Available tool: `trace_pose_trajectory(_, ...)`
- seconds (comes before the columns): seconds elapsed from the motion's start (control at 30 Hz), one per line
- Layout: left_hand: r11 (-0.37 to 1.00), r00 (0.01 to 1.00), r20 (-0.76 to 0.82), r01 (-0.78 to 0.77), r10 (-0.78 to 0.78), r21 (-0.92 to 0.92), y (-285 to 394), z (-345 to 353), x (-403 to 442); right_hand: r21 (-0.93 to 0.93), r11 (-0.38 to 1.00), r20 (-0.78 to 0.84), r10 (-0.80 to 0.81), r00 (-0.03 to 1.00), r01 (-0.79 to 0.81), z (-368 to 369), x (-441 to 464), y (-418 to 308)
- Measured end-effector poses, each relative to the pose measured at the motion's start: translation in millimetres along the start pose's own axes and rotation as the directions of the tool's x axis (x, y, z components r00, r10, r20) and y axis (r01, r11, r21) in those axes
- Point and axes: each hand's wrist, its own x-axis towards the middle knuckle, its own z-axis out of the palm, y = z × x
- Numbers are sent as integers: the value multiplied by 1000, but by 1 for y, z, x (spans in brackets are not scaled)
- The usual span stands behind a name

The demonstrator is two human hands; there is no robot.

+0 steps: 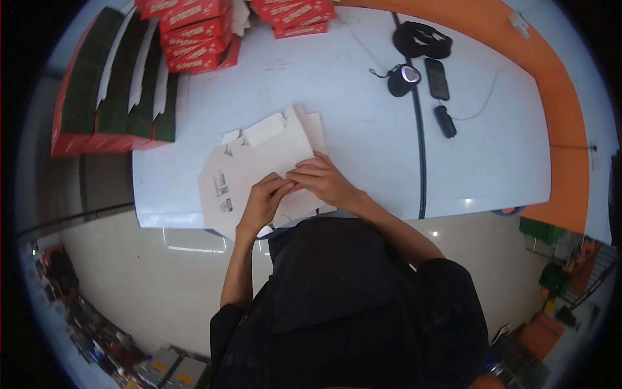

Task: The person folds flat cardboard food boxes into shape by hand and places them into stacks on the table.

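Head view: I see the left hand and right hand drawn together, digits bent, on the pale cardboard; I can't tell whether either grips it. The cardboard lies at the white table's eight o'clock. From it, red boxes sit at eleven, a phone at two.

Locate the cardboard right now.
In the head view, the cardboard lies just left of centre at the near edge of the table, under the left hand and right hand, with red boxes beyond.
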Motion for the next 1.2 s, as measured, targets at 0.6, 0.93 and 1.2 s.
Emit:
trace_pose_trajectory(0.6,712,802,-586,-344,-117,-613,-46,38,-40,416,738,54,564,824,-532,-34,32,-31)
trace_pose_trajectory(0.93,997,796,-605,-24,-25,-74,13,11,4,361,770,57,544,837,-526,-25,28,-29)
trace_pose_trajectory(1.2,995,964,-251,-73,87,62,40,-1,-1,344,779,78,533,843,-524,-43,32,-34)
